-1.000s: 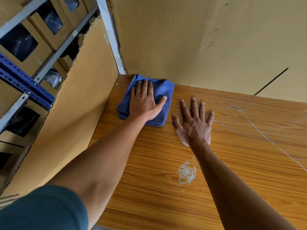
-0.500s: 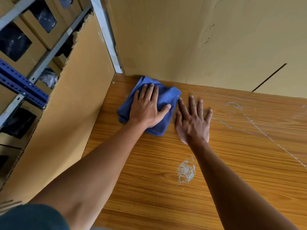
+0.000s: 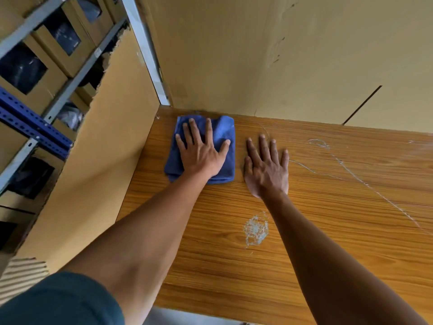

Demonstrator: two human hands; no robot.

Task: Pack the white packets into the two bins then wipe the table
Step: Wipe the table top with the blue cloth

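A folded blue cloth (image 3: 226,134) lies on the wooden table (image 3: 304,231) near its far left corner, against the back wall. My left hand (image 3: 201,153) presses flat on the cloth with straight, spread fingers. My right hand (image 3: 266,168) rests flat on the bare wood just right of the cloth, fingers straight. No white packets or bins are in view.
A pale scuffed patch (image 3: 255,228) marks the table between my forearms, and thin white scratch lines (image 3: 351,170) run across the right side. A cardboard panel (image 3: 98,160) walls the left edge. Behind it stands a metal shelf (image 3: 35,125) with cardboard boxes.
My left hand has slid the cloth back towards the far corner after a short move to the right. My right hand stays flat beside it.
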